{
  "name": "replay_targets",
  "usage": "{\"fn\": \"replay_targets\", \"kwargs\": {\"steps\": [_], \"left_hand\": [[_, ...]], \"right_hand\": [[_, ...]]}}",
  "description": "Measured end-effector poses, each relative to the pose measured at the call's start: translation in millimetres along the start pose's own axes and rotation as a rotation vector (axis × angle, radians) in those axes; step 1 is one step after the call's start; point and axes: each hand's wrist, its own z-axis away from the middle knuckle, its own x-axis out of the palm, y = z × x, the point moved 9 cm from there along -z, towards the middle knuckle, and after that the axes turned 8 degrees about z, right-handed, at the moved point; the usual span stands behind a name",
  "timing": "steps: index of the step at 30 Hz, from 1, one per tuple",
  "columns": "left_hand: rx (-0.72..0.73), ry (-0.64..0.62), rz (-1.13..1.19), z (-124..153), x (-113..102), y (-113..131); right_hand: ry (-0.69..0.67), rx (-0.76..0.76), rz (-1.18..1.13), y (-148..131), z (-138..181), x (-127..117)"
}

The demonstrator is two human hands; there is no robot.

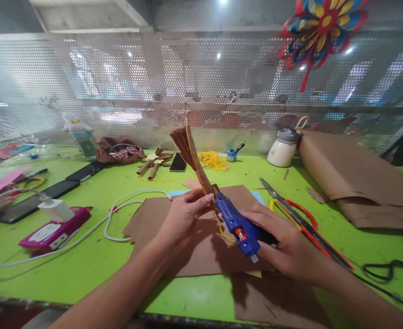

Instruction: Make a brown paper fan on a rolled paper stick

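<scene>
The left hand [187,214] pinches one brown paper bundle [192,154]; the right hand [287,240] grips one blue glue gun [231,214].

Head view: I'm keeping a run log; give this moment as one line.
left hand: holds brown paper bundle | right hand: holds blue glue gun, pointed toward bundle | below: brown paper sheet

Glue gun [237,224]: coloured blue | fanned paper bundle [191,155]: coloured brown | tangled string [212,160]: coloured yellow | tabletop [95,276]: coloured lime green
</scene>
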Motion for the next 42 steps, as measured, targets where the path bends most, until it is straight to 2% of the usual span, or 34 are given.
{"fn": "replay_targets", "kwargs": {"steps": [11, 15, 24, 36, 42], "left_hand": [[0.100, -0.016, -0.085, 5, 4, 11], [0.086, -0.034, -0.151, 5, 5, 12], [0.123, 0.038, -0.100, 6, 1, 15], [0.114, 0.002, -0.133, 7, 4, 14], [0.144, 0.031, -0.120, 9, 2, 18]], "right_hand": [[0.077, 0.006, -0.061, -7, 1, 0], [0.113, -0.017, -0.092, -13, 0, -3], [0.108, -0.027, -0.194, -25, -5, -7], [0.165, -0.042, -0.302, -29, -7, -11], [0.160, -0.014, -0.358, -28, -8, -11]]}}
